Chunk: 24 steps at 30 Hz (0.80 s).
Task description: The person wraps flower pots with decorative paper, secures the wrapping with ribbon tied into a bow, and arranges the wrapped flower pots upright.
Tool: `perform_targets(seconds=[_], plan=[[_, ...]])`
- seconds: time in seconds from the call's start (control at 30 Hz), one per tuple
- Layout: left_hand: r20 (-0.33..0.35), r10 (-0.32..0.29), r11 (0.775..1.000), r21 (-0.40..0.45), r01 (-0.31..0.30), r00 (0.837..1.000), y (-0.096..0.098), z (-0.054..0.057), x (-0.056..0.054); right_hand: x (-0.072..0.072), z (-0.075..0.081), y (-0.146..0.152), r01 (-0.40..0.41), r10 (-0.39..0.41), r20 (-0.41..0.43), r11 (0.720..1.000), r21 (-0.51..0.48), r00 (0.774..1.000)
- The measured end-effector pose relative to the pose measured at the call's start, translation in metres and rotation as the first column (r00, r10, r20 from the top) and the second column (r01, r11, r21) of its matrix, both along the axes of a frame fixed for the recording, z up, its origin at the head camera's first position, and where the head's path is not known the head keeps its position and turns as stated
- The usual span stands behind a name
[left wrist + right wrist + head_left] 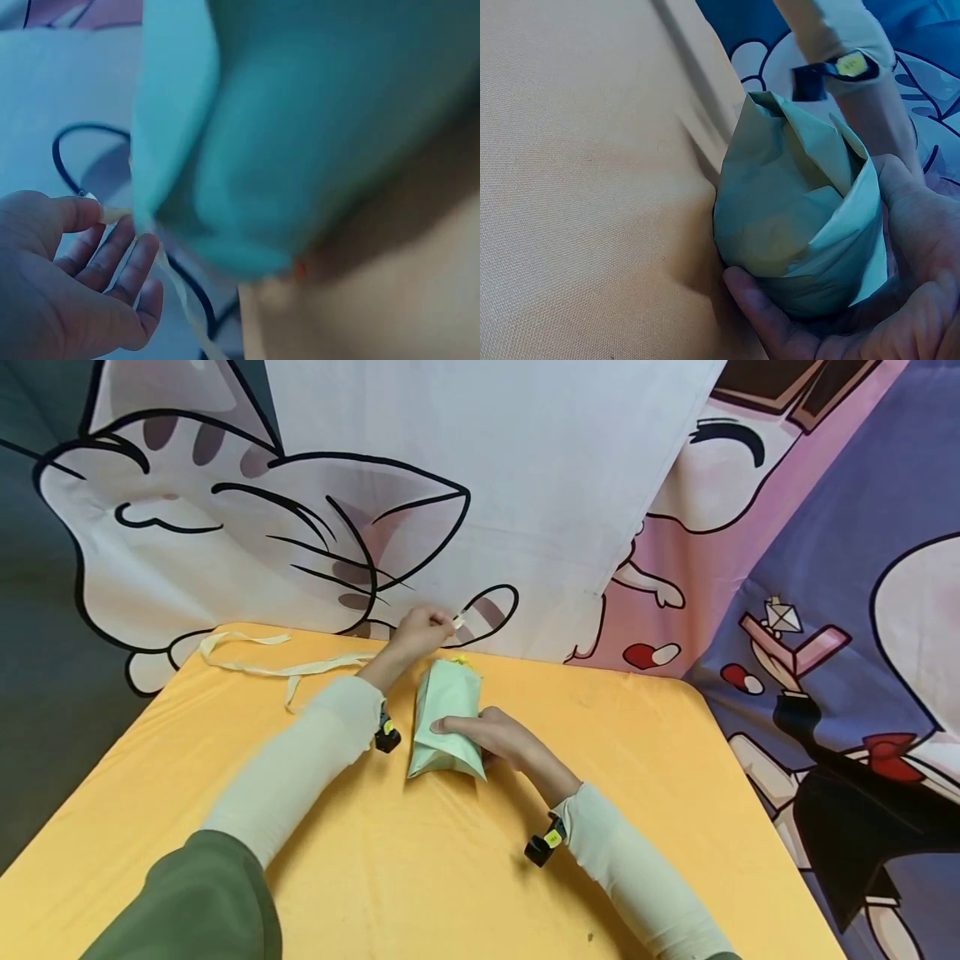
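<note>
A pale green paper wrap (447,714), rolled into a tapered bundle, lies in the middle of the table's far half. Small yellow bits (463,661) poke out at its far end. My right hand (504,735) grips the wrap from the right, thumb across the top; the right wrist view shows the folded, loose near end of the paper (791,217). Beyond the bundle's far left, my left hand (423,632) pinches a cream ribbon (115,215) between thumb and fingertip. A length of pale ribbon (318,667) trails left over the table.
A yellow cloth (360,877) covers the table. Right behind its far edge hangs a white curtain (525,485) with a cartoon cat, and a blue and pink printed cloth (825,568) hangs at the right. Wrist cameras (545,841) sit on both forearms.
</note>
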<state>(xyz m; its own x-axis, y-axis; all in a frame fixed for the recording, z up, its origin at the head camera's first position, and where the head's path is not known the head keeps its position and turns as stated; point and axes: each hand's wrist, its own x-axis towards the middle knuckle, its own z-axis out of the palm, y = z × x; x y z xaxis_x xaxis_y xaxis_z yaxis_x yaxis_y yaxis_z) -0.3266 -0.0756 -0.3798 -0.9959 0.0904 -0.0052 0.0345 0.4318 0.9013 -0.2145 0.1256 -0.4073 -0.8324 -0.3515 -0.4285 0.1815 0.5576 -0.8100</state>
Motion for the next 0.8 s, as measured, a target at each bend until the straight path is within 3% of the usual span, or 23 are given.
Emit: perform_targets(seconds=[0.2, 0.3, 0.4, 0.53, 0.6, 0.67, 0.73, 0.8], plan=[[0.004, -0.139, 0.989, -0.042, 0.139, 0.99, 0.031, 0.013, 0.005, 0.001, -0.002, 0.0, -0.002, 0.002, 0.008, 1.0, -0.019, 1.0], [0.05, -0.249, 0.961, -0.109, 0.253, 0.967, 0.034, 0.016, 0.004, 0.001, -0.003, -0.001, 0.004, -0.004, 0.014, 1.0, -0.016, 1.0], [0.09, -0.348, 0.922, -0.15, 0.358, 0.933, 0.029, 0.016, 0.003, 0.001, -0.004, -0.002, 0.002, -0.002, 0.013, 1.0, -0.017, 1.0], [0.078, -0.404, 0.894, -0.177, 0.411, 0.912, 0.019, 0.014, 0.003, 0.0, -0.004, -0.002, -0.003, 0.003, 0.007, 1.0, -0.02, 1.0], [0.064, -0.398, 0.899, -0.169, 0.403, 0.915, 0.014, 0.012, 0.006, 0.0, -0.003, -0.002, -0.002, 0.002, 0.007, 1.0, -0.019, 1.0], [0.046, -0.364, 0.916, -0.16, 0.367, 0.93, 0.01, 0.011, 0.01, 0.0, -0.003, -0.002, 0.004, -0.004, 0.007, 1.0, -0.015, 1.0], [0.037, -0.299, 0.941, -0.156, 0.301, 0.954, 0.005, 0.008, 0.016, 0.0, -0.003, -0.001, 0.006, -0.005, 0.009, 1.0, -0.018, 1.0], [0.074, -0.21, 0.962, -0.16, 0.22, 0.975, 0.0, 0.007, 0.025, -0.001, -0.002, -0.001, 0.002, -0.002, 0.011, 1.0, -0.024, 1.0]])
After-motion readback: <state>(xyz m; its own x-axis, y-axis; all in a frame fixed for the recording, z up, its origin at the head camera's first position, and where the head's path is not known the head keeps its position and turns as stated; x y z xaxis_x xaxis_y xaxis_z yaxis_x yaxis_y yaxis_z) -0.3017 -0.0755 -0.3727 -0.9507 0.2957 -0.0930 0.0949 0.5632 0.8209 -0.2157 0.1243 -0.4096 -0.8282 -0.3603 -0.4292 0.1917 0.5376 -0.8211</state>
